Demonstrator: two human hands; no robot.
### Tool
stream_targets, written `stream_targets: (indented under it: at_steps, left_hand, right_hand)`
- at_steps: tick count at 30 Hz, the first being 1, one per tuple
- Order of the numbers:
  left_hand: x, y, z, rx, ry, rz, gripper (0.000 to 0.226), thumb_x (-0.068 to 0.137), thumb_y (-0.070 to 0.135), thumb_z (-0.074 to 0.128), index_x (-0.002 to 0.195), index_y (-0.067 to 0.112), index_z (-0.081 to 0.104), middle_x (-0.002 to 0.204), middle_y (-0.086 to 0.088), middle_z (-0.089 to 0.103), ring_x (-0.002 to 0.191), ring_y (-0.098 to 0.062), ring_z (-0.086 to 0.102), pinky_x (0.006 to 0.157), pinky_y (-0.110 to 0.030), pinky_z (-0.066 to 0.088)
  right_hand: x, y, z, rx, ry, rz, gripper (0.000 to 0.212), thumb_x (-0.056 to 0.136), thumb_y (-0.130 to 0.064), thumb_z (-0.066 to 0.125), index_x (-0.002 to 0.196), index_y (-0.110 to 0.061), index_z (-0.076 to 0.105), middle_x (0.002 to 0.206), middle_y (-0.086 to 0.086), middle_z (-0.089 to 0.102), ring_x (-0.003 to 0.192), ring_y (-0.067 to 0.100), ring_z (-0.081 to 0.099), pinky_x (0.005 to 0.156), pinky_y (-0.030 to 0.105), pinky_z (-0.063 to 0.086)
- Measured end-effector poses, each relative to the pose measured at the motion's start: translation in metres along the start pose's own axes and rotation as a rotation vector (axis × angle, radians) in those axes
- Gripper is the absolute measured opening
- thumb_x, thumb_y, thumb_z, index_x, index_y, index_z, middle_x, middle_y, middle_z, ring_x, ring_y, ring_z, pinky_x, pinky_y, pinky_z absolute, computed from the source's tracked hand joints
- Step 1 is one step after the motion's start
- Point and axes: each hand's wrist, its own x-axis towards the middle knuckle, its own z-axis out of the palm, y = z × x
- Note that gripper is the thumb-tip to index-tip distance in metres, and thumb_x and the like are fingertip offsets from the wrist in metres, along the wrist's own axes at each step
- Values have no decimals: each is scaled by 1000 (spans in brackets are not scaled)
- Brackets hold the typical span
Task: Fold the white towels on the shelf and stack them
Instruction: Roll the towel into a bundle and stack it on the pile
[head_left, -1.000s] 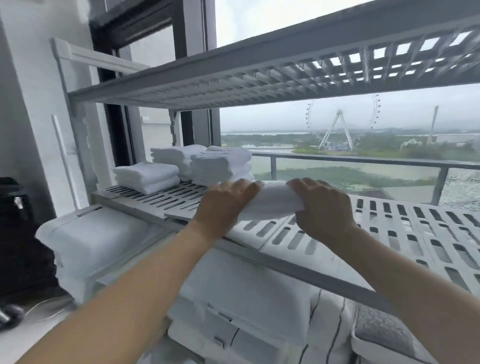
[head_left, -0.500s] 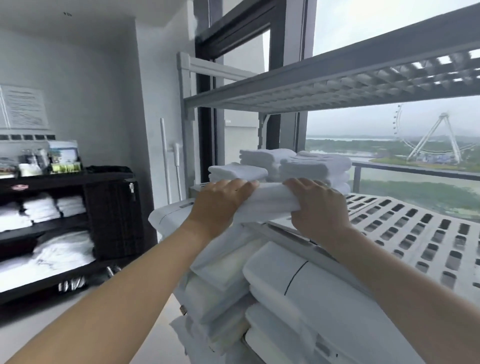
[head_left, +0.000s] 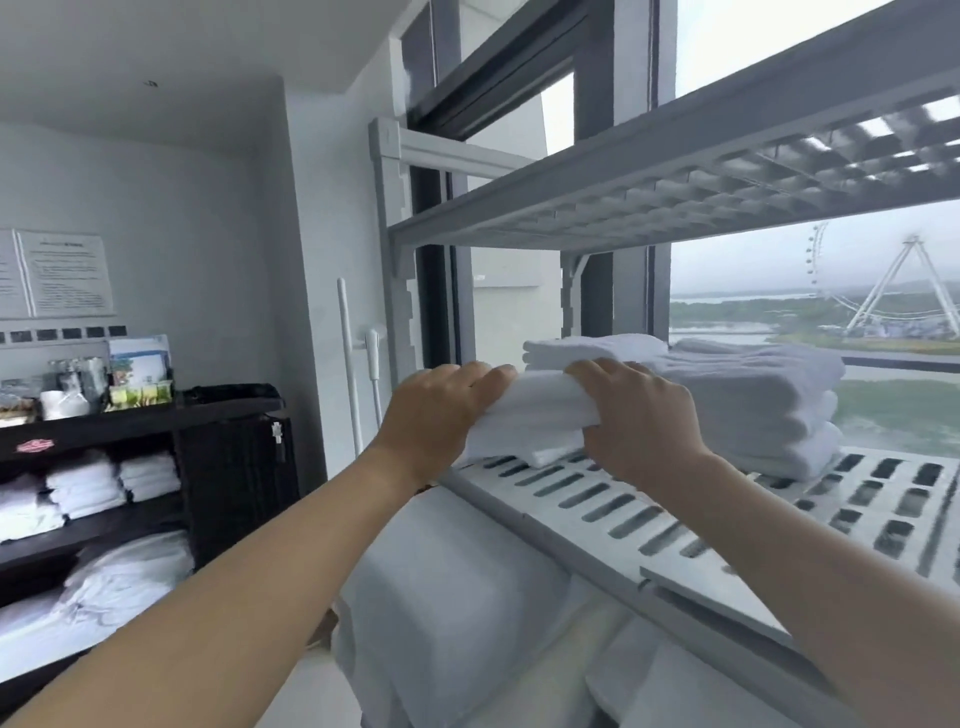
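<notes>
Stacking is the step in hand, as it seems. A folded white towel (head_left: 535, 402) is held between the left hand (head_left: 439, 415) and the right hand (head_left: 631, 415), each closed on one end of it. The towel is carried at the left end of the slatted shelf (head_left: 649, 519), and under it a low pile of towels (head_left: 524, 447) is seen, which it appears to touch or almost touch. Just beside, to the right, a taller stack (head_left: 748, 400) is standing, and another stack (head_left: 592, 345) lies behind. For the next move, the towel should probably be lowered squarely on the low pile, edges lined up, and only then released by both hands, so that the fold is not opened.
</notes>
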Motion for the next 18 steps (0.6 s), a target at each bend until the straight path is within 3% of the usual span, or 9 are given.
stream_targets:
  at_steps: [2,5,9,13,18]
  left_hand:
    - [14,-17,23,9,21,22,74,54,-9,69,117,22,46,86,4,65,55,-18,55,45,-24,38]
    - [34,-40,52,-13,57,54,68,60,-7,70,117,21,48,90,2,65,62,-19,59,48,-26,42]
    - [59,-69,91,-68,116,93,64,64,-3,72,118,20,46,95,-1,64,74,-22,60,56,-32,50]
    - [87,-96,133,-128,187,130,65,63,-3,73,118,19,46,95,-3,63,75,-23,58,57,-35,53]
    - [129,-125,188,-234,266,212,65,64,-3,71,118,19,42,97,-7,62,77,-29,58,60,-40,53]
  right_hand:
    - [22,2,15,9,16,8,50,78,-12,55,124,-29,47,115,-8,59,105,19,55,69,26,35]
    - [50,4,33,8,48,26,54,80,-14,54,130,-31,43,119,-10,58,109,18,54,71,25,34]
    - [86,6,56,-31,81,67,46,78,-14,56,121,-27,48,116,-9,59,106,17,55,73,27,40]
    - [122,10,80,-78,163,105,44,74,-8,57,114,-24,52,111,-8,60,101,19,56,68,27,38]
    - [164,17,111,-214,281,150,47,65,-4,64,108,-21,58,104,-5,66,94,23,62,71,30,49]
